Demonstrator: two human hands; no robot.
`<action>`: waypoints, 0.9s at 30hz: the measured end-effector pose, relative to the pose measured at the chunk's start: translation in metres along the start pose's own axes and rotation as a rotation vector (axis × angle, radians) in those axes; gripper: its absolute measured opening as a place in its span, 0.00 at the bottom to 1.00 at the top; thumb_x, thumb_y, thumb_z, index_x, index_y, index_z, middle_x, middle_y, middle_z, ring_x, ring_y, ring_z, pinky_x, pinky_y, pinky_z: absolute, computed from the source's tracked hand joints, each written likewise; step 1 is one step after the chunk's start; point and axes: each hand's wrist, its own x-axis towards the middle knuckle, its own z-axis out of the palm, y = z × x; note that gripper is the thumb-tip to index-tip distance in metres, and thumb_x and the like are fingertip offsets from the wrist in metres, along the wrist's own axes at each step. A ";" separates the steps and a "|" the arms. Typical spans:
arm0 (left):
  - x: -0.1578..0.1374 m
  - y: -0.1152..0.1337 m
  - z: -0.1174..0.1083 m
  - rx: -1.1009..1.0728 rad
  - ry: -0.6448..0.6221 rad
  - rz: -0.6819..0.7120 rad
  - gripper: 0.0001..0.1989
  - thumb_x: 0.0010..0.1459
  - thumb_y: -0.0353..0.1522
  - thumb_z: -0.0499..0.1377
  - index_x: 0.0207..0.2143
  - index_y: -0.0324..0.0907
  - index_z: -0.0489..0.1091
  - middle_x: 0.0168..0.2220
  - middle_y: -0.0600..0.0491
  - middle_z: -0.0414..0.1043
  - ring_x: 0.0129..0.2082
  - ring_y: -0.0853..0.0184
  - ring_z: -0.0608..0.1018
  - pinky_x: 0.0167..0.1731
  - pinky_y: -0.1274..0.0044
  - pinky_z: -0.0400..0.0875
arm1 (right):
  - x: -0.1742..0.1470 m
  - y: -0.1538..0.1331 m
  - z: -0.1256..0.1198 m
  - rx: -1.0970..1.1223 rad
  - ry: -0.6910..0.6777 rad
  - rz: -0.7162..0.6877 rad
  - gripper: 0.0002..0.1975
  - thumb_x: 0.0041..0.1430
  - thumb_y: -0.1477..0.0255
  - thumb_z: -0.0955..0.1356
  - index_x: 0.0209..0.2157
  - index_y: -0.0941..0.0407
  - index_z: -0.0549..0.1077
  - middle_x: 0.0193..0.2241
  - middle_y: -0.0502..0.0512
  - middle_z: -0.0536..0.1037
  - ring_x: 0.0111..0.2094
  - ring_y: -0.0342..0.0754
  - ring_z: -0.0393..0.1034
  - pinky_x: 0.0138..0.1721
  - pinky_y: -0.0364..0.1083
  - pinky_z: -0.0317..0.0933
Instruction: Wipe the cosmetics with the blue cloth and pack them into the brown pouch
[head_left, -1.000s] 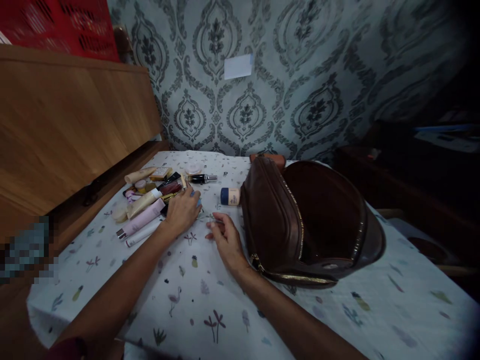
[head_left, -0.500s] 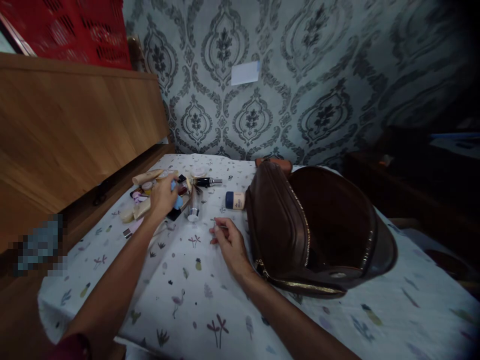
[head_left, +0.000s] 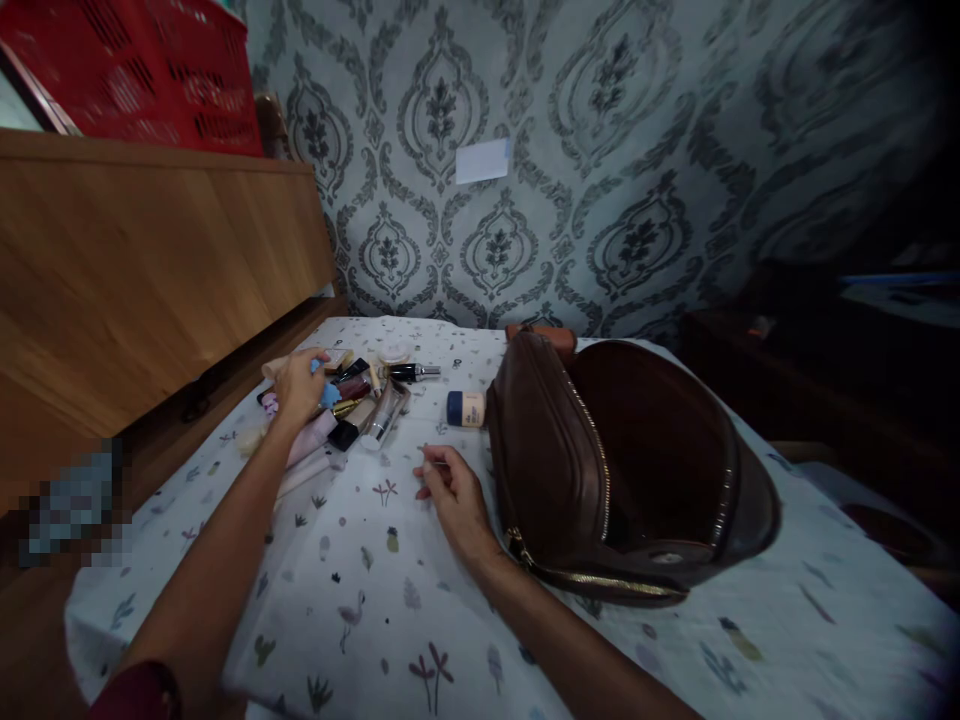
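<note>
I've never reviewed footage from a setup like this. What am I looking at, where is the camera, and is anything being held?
There is no machine here: these are a person's bare hands, seen by a camera worn on their head, looking forward and down. Every picture comes from it.

On the patterned cloth, an open brown bag stands to the right. Beside it lies a small jar with a blue lid. To the left is a loose pile of tubes and small containers, including a clear tube.

The left hand is over that pile; something light blue shows at its fingers, perhaps held. The right hand is half curled, with nothing clearly held.
</note>
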 end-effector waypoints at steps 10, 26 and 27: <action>0.046 0.062 0.045 0.126 -0.247 0.208 0.18 0.66 0.36 0.50 0.52 0.41 0.72 0.56 0.42 0.69 0.57 0.54 0.71 0.56 0.67 0.66 | 0.000 0.000 0.001 0.003 0.001 -0.009 0.15 0.54 0.60 0.68 0.39 0.56 0.73 0.33 0.54 0.77 0.28 0.45 0.71 0.29 0.45 0.70; 0.076 0.095 0.119 0.107 -0.401 -0.027 0.20 0.65 0.39 0.60 0.56 0.40 0.68 0.55 0.45 0.70 0.50 0.59 0.76 0.48 0.62 0.76 | -0.002 -0.005 -0.003 -0.040 -0.061 0.019 0.15 0.57 0.60 0.68 0.40 0.56 0.73 0.32 0.55 0.77 0.25 0.44 0.71 0.28 0.44 0.69; 0.076 0.095 0.119 0.097 -0.401 -0.038 0.20 0.65 0.39 0.60 0.56 0.40 0.68 0.55 0.45 0.70 0.50 0.59 0.76 0.48 0.61 0.76 | -0.002 -0.005 -0.003 -0.037 -0.061 0.015 0.15 0.57 0.60 0.68 0.39 0.56 0.74 0.32 0.54 0.77 0.25 0.44 0.71 0.27 0.44 0.68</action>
